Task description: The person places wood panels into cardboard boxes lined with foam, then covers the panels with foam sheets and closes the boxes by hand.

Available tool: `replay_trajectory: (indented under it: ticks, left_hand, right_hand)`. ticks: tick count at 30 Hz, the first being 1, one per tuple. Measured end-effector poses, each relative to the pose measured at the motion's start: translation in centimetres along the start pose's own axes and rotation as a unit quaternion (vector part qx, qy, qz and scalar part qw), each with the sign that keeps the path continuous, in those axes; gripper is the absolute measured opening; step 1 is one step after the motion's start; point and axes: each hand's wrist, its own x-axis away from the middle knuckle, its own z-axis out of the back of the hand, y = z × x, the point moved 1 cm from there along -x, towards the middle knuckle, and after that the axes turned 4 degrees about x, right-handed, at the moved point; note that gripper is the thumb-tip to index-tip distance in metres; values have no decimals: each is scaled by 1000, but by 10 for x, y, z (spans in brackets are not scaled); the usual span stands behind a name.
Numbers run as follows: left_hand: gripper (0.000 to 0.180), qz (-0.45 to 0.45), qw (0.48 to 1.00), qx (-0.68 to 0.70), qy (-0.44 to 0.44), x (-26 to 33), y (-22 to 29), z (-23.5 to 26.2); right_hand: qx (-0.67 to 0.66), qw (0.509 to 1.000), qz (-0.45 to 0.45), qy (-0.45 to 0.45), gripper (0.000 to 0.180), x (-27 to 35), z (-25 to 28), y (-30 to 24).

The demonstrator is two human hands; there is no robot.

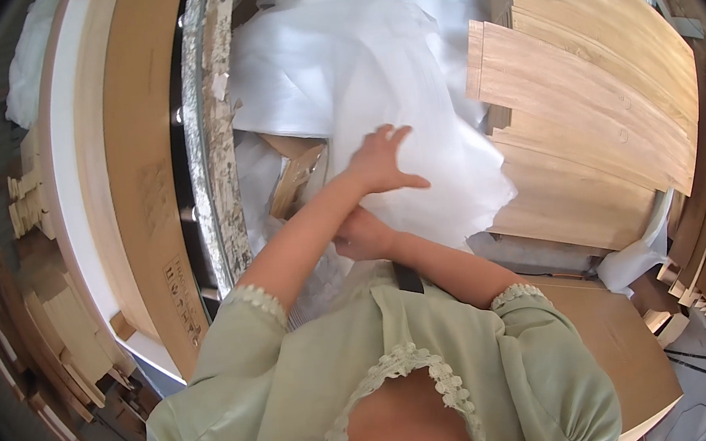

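A large white packing foam sheet (407,84) spreads in front of me, rumpled and hanging toward my body. Across its near part reaches my left hand (381,163), thumb and fingers spread wide, nothing between them; whether the palm touches the foam I cannot tell. My right hand (363,235) is tucked below my left wrist, the forearms crossing there. Its fingers look curled, and anything inside them is hidden. Beside my left forearm, a torn piece of brown cardboard (299,170) shows between the foam layers.
Wood-grain panels (588,106) are stacked at the right. To my left, a long cardboard box (142,166) stands beside a worn, paint-flecked edge (222,139). More boards (61,332) lie farther left. A brown box (615,339) sits near my right elbow.
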Motion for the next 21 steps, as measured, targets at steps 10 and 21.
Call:
replay_trajectory:
  ticks: [10, 21]
  left_hand:
    - [21, 51, 931, -209, -294, 72, -110, -104]
    - [24, 138, 685, 714, 34, 136, -106, 5]
  right_hand:
    - [-54, 938, -68, -335, 33, 14, -86, -38]
    - [-282, 732, -597, 167, 67, 127, 43, 61]
